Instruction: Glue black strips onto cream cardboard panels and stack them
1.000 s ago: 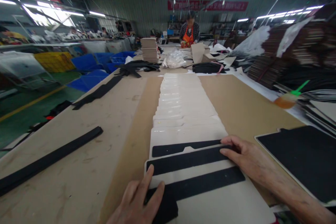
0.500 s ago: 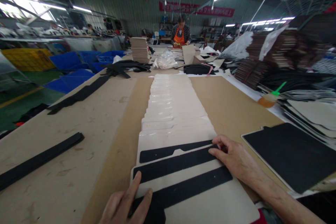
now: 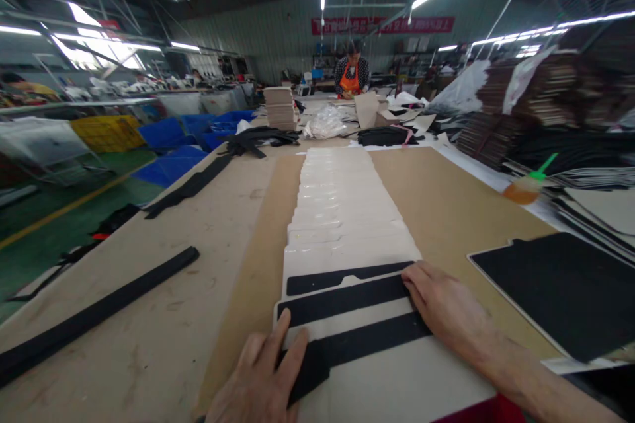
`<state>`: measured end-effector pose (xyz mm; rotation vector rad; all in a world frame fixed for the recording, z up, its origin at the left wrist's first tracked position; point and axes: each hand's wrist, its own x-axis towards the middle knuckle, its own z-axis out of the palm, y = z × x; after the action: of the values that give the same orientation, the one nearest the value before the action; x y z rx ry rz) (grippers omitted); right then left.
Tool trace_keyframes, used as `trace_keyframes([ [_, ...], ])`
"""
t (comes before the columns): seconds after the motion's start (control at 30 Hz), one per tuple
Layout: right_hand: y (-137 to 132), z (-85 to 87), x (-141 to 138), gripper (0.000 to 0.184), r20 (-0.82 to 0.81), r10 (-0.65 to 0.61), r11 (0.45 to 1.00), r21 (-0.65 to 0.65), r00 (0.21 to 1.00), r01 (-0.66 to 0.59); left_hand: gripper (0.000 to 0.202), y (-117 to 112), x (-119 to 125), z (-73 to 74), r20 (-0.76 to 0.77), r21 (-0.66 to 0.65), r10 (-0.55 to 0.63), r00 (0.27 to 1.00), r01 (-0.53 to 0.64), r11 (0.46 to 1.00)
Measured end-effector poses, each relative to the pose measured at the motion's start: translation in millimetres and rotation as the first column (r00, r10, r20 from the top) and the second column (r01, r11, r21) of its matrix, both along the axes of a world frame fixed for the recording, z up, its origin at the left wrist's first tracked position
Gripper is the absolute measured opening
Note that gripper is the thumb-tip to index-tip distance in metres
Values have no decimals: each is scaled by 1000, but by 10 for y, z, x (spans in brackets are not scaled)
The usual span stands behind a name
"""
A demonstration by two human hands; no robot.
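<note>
A pale flat panel (image 3: 362, 370) lies closest to me, its upper edge overlapping other panels. Across it run a black strip (image 3: 347, 299) along the top edge and a second black strip (image 3: 372, 338) lower down. My left hand (image 3: 262, 370) has its fingers stretched out and apart, the index fingertip on the upper strip's left end. Beside those fingers a loose black piece (image 3: 311, 370) sticks out; how it is held is hidden. At the upper strip's right end, my right hand (image 3: 441, 307) is closed with fingertips pressed together on the strip.
A long row of overlapping pale panels (image 3: 342, 205) stretches away from me. Black strips (image 3: 124, 304) lie on the table at left, a black panel (image 3: 560, 291) at right. A bottle with a green top (image 3: 528, 186) stands further right. A person in an orange apron (image 3: 351, 79) works beyond.
My right hand has turned over the strip's right end, its fingertips now down on the strip. The left index finger stays at the left end. The whole view has shifted, moving things rightward.
</note>
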<state>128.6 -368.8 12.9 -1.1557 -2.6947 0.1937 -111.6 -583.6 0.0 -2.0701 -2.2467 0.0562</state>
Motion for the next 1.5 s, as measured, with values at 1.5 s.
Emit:
trace_keyframes([
  [1.5, -648, 108, 515, 44, -496, -395, 854, -508, 773, 111, 41, 81, 64, 53, -154, 270, 16, 988, 26, 962],
])
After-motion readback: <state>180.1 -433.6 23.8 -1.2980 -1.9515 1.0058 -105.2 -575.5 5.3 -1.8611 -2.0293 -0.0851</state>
